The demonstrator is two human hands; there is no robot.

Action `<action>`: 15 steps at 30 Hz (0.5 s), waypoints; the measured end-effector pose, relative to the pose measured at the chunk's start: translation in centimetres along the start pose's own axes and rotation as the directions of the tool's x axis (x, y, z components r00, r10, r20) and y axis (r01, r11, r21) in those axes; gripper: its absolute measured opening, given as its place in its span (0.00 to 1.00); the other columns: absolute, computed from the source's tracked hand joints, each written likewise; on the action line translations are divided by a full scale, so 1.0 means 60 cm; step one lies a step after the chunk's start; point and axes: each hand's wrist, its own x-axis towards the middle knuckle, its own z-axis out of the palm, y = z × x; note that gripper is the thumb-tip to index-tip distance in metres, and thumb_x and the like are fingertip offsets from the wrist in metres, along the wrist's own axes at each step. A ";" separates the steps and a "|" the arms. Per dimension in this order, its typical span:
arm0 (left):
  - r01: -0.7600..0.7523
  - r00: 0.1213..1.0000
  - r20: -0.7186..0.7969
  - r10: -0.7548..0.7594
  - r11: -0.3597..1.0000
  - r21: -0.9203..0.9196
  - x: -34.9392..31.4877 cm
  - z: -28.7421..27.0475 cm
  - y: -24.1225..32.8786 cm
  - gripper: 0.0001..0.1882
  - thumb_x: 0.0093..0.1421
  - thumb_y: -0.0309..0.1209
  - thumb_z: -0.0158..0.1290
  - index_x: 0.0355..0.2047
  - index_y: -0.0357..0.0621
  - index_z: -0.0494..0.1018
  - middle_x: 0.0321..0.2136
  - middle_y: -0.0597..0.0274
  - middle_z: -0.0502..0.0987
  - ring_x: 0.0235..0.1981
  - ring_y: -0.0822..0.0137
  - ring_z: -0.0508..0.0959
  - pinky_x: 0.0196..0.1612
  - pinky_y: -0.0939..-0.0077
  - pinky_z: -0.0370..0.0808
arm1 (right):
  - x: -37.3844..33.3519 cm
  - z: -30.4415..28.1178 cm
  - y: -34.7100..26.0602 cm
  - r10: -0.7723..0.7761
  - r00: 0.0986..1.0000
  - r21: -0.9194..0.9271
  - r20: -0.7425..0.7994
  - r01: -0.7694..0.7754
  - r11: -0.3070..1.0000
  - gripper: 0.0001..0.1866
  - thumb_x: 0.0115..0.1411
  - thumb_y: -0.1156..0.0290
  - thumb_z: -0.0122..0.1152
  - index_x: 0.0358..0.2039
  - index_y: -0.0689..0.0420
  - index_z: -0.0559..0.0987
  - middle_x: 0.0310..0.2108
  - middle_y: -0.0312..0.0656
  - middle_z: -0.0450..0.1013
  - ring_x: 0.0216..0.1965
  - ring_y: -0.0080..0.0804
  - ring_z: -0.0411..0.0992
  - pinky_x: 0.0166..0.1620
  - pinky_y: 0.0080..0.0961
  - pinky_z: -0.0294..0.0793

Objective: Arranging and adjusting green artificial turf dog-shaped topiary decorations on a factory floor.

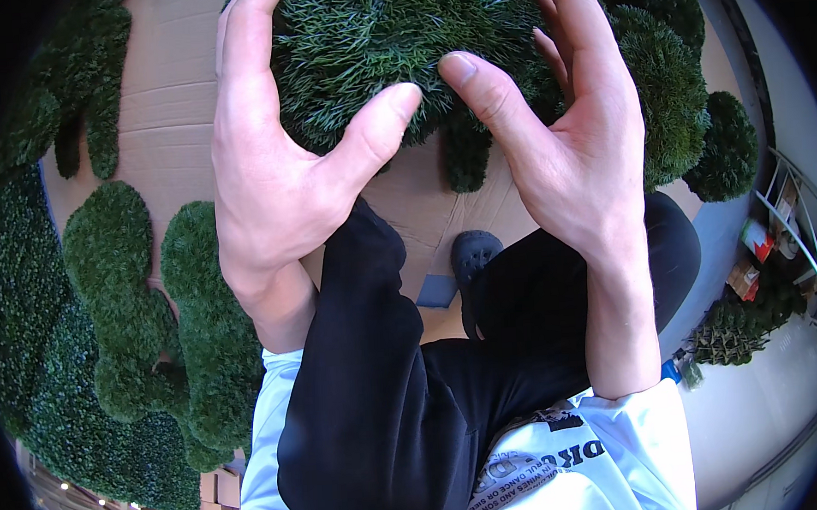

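The bush (388, 39) was at twelve o'clock, held between left hand (271, 184) and right hand (581, 154), each grip spread wide around one side. Foliage (114, 280) lay at nine, cardboard (173, 83) at ten.

Cardboard (173, 83) leaves passage by left fingers (250, 46); foliage clumps (666, 94) crowd right fingers (589, 26).

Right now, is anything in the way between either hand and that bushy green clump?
Nothing visible is: the left hand and right hand curve around opposite sides of the green clump, apparently touching it.
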 end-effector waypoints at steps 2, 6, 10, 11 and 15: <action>0.126 0.992 -0.023 -0.125 0.990 0.070 -0.006 0.010 0.026 0.49 0.52 0.31 0.63 0.71 0.30 0.52 0.61 0.42 0.69 0.61 0.56 0.72 0.65 0.63 0.68 | 0.000 0.002 0.003 -0.019 1.000 -0.001 -0.011 0.019 1.000 0.39 0.59 0.72 0.71 0.68 0.65 0.63 0.66 0.59 0.62 0.68 0.48 0.63 0.68 0.38 0.62; 0.185 0.982 -0.064 -0.180 0.978 0.095 -0.005 0.018 0.038 0.48 0.52 0.32 0.61 0.70 0.30 0.53 0.61 0.41 0.67 0.61 0.56 0.72 0.65 0.62 0.68 | 0.002 0.003 0.005 -0.045 0.999 0.023 -0.025 0.046 0.999 0.39 0.59 0.72 0.71 0.67 0.66 0.63 0.65 0.59 0.63 0.67 0.48 0.64 0.68 0.38 0.62; 0.016 0.999 -0.043 -0.017 0.999 -0.029 0.002 0.015 0.014 0.47 0.52 0.32 0.61 0.70 0.31 0.54 0.62 0.42 0.66 0.62 0.55 0.71 0.66 0.62 0.67 | 0.001 0.002 0.004 -0.068 0.998 -0.005 0.006 0.068 0.998 0.42 0.59 0.70 0.71 0.68 0.68 0.60 0.65 0.61 0.62 0.67 0.50 0.63 0.69 0.39 0.61; -0.039 0.999 -0.039 0.036 0.996 -0.076 0.002 0.013 0.010 0.47 0.52 0.32 0.61 0.70 0.31 0.54 0.63 0.42 0.66 0.62 0.55 0.71 0.66 0.62 0.67 | -0.001 0.003 0.002 -0.121 0.993 -0.014 -0.010 0.121 0.993 0.43 0.58 0.70 0.72 0.68 0.69 0.59 0.65 0.62 0.61 0.68 0.51 0.63 0.69 0.40 0.61; 0.023 0.999 -0.042 -0.017 0.986 0.164 -0.010 0.008 0.015 0.47 0.50 0.31 0.61 0.69 0.30 0.56 0.65 0.42 0.63 0.65 0.54 0.68 0.68 0.62 0.64 | 0.007 0.006 0.014 -0.225 0.974 -0.036 -0.026 0.224 0.974 0.46 0.56 0.69 0.73 0.69 0.70 0.57 0.66 0.63 0.60 0.68 0.52 0.61 0.69 0.42 0.60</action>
